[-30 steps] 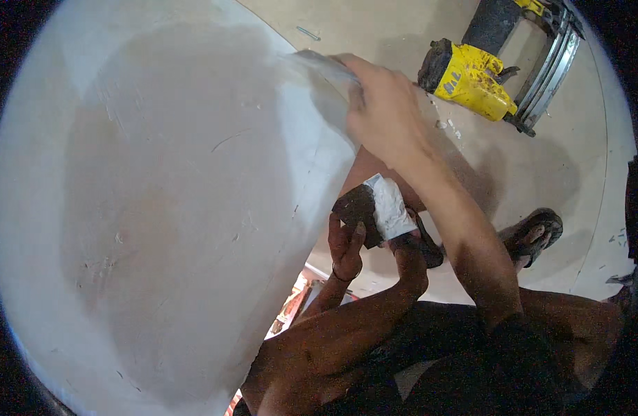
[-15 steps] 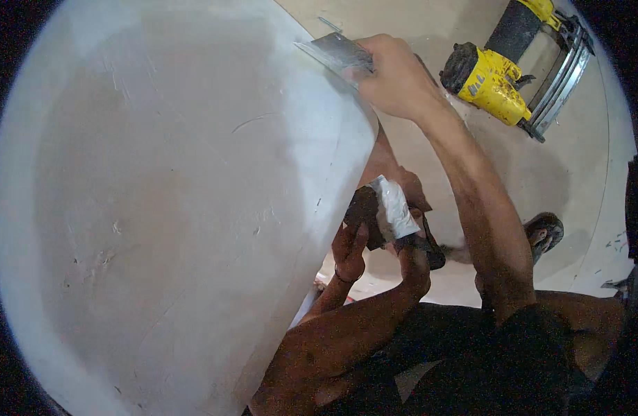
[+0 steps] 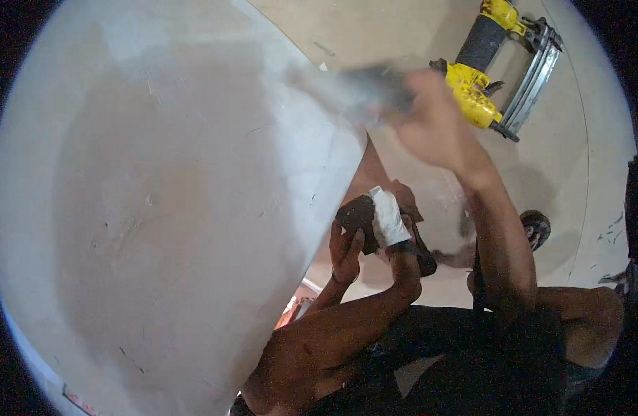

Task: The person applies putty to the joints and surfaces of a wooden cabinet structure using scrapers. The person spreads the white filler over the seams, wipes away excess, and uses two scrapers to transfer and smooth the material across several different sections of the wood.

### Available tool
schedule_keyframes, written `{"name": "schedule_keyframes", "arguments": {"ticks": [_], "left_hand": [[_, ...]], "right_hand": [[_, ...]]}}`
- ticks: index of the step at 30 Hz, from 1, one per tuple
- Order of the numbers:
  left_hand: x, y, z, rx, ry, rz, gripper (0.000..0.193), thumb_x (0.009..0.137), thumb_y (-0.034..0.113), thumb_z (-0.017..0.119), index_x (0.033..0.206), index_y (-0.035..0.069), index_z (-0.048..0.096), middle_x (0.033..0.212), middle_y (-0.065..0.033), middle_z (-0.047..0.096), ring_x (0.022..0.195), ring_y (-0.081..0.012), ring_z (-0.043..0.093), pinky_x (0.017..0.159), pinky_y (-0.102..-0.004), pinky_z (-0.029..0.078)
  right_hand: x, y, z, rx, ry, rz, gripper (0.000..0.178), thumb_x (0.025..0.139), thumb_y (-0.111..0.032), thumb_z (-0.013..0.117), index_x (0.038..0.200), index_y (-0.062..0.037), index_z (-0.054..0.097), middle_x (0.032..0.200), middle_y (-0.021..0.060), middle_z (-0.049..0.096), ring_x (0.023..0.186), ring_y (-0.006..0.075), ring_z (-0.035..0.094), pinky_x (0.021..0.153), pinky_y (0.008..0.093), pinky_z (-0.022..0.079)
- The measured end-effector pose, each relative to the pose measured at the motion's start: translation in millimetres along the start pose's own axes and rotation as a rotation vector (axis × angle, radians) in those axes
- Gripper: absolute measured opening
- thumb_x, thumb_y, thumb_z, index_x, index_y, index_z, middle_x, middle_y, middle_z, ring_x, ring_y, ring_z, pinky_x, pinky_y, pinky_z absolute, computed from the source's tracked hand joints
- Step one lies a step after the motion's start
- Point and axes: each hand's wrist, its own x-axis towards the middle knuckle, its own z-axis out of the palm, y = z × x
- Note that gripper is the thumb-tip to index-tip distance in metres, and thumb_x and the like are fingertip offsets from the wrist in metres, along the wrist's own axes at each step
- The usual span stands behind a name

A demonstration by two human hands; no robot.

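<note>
Blurred by motion, my right hand (image 3: 437, 121) is closed on a putty knife (image 3: 374, 87), a wide flat metal blade. It hangs over the upper right edge of a large white panel (image 3: 180, 208); whether the blade touches the panel I cannot tell. My left hand (image 3: 345, 251) sits lower, beside the panel's right edge, with its fingers against a dark flat piece (image 3: 359, 220). A thick white strip of what looks like putty (image 3: 389, 216) lies along that piece. Part of my left forearm is hidden behind a bent leg.
A yellow and black nail gun (image 3: 482, 83) lies on the pale floor at the upper right. A small loose strip (image 3: 324, 48) lies beyond the panel's edge. My foot in a dark sandal (image 3: 535, 229) is at the right.
My right hand has moved down and to the right with the putty knife, back from the panel's far edge. The left hand still holds the dark piece. The whole view has shifted slightly.
</note>
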Motion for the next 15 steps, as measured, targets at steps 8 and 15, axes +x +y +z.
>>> {"name": "schedule_keyframes", "arguments": {"ticks": [8, 15], "left_hand": [[-18.0, 21.9, 13.5, -0.063, 0.029, 0.035, 0.042, 0.083, 0.000, 0.043, 0.121, 0.000, 0.026, 0.107, -0.0126, 0.050, 0.091, -0.0154, 0.051, 0.074, -0.0273, 0.043], [-17.4, 25.9, 1.3, -0.030, 0.021, 0.015, 0.042, 0.083, -0.001, 0.042, 0.121, 0.000, 0.026, 0.109, -0.0138, 0.050, 0.099, -0.0187, 0.048, 0.083, -0.0307, 0.039]], "right_hand": [[4.4, -53.2, 16.7, 0.275, 0.031, 0.053, 0.022, 0.070, -0.005, 0.052, 0.091, -0.0033, 0.059, 0.082, 0.0177, 0.059, 0.074, 0.0306, 0.057, 0.068, 0.0348, 0.044], [14.9, -76.8, 36.9, 0.254, 0.138, -0.053, 0.023, 0.068, -0.003, 0.049, 0.089, -0.0067, 0.060, 0.080, 0.0156, 0.059, 0.076, 0.0322, 0.056, 0.068, 0.0393, 0.044]]}}
